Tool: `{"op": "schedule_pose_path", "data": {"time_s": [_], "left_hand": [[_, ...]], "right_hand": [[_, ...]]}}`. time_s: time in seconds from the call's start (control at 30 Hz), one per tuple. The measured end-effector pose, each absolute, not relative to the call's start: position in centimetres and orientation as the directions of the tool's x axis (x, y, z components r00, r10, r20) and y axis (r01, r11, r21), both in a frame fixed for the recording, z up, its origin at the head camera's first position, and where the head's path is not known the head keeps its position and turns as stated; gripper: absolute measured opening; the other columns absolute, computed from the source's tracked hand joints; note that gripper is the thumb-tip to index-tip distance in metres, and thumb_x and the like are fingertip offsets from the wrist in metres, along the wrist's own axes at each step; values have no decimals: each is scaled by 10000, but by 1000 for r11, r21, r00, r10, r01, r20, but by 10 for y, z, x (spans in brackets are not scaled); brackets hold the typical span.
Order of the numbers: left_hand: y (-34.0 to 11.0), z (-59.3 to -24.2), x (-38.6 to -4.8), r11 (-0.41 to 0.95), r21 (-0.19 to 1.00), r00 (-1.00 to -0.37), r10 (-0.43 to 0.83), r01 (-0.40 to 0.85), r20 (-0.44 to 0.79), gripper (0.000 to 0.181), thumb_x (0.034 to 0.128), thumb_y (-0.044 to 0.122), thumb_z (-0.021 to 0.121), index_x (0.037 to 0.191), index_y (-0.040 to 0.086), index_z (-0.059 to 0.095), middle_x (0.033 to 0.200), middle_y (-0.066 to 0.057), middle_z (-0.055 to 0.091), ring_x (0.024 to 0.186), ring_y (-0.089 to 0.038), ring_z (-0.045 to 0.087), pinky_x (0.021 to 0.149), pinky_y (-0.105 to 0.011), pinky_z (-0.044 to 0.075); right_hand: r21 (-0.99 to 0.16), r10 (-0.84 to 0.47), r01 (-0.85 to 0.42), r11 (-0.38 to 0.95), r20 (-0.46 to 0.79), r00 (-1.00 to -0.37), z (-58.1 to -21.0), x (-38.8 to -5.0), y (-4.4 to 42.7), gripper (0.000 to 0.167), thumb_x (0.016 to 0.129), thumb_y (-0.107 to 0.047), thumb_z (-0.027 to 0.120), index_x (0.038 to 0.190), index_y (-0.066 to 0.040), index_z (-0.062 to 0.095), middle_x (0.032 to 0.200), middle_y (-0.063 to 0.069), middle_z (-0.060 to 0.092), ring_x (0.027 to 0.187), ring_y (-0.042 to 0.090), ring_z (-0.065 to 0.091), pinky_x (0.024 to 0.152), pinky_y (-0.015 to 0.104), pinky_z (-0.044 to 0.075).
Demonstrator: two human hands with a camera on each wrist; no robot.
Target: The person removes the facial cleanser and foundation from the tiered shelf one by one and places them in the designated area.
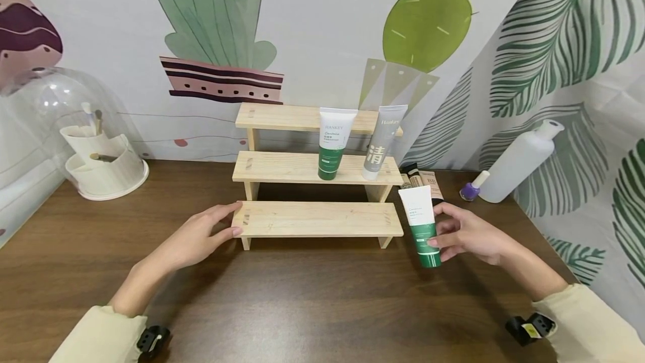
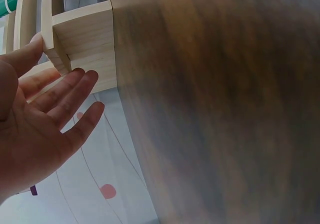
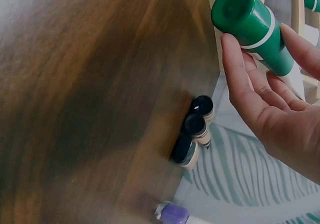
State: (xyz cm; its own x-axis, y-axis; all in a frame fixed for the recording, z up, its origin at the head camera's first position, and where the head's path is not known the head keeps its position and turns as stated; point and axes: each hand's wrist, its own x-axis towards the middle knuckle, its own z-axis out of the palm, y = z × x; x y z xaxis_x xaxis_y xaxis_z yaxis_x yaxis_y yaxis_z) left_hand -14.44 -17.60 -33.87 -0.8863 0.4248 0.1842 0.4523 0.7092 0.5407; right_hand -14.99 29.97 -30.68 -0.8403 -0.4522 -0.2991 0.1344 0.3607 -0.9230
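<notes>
1. Far left, a white cup holder (image 1: 108, 175) with brushes (image 1: 99, 119) sits under a clear dome (image 1: 52, 102) on the brown table (image 1: 322, 301).
2. My left hand (image 1: 199, 235) reaches forward to the left end of the wooden rack's (image 1: 317, 219) lowest step. My thumb and pointer finger touch the wood, set apart from each other. My other fingers are loose and spread out, and I am not lifting anything with them.
3. The rack has three steps. On the middle one stand a white and green tube (image 1: 335, 139) and a gray tube (image 1: 385, 142), caps down.
4. Just beside the rack's right end is the tube in my hand (image 1: 422, 227). It is up above the table and tips a bit, with its flat white end up. The bottom is shiny green, with a thin white ring by the cap.
5. My right hand (image 1: 466, 235) pinches its green part between thumb and bent fingers.
6. Behind it are small black-capped bottles (image 3: 196, 125), then purple nail polish (image 1: 470, 191) and a big white bottle (image 1: 524, 161) that leans.
</notes>
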Motion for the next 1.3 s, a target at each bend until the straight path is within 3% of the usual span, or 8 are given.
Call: {"op": "schedule_pose_path", "data": {"time_s": [0.53, 0.87, 1.3], "left_hand": [[-176, -339, -144, 707, 546, -888, 424, 449, 181, 503, 904, 232, 587, 1302, -46, 455, 1274, -226, 489, 1162, -373, 457, 942, -517, 362], [-177, -339, -144, 711, 546, -890, 421, 444, 176, 504, 903, 229, 588, 1307, -41, 452, 1269, -218, 495, 1144, -355, 476, 934, -512, 371], [-176, -339, -145, 715, 549, -894, 418, 433, 161, 502, 908, 222, 581, 1319, -31, 442, 1283, -216, 485, 1172, -362, 452, 952, -510, 357]], "right_hand": [[-920, -424, 262, 292, -370, -827, -327, -153, 309, 418, 824, -8, 617, 1125, 7, 327, 847, 130, 578, 715, 246, 616, 637, 404, 543], [-894, -406, 295, 336, -420, -812, -336, -155, 312, 555, 838, -56, 616, 1218, 105, 244, 866, 137, 581, 711, 230, 600, 633, 371, 544], [-878, -378, 314, 362, -446, -811, -339, -155, 312, 636, 850, -90, 607, 1275, 144, 195, 896, 147, 565, 703, 196, 580, 632, 349, 542]]}}
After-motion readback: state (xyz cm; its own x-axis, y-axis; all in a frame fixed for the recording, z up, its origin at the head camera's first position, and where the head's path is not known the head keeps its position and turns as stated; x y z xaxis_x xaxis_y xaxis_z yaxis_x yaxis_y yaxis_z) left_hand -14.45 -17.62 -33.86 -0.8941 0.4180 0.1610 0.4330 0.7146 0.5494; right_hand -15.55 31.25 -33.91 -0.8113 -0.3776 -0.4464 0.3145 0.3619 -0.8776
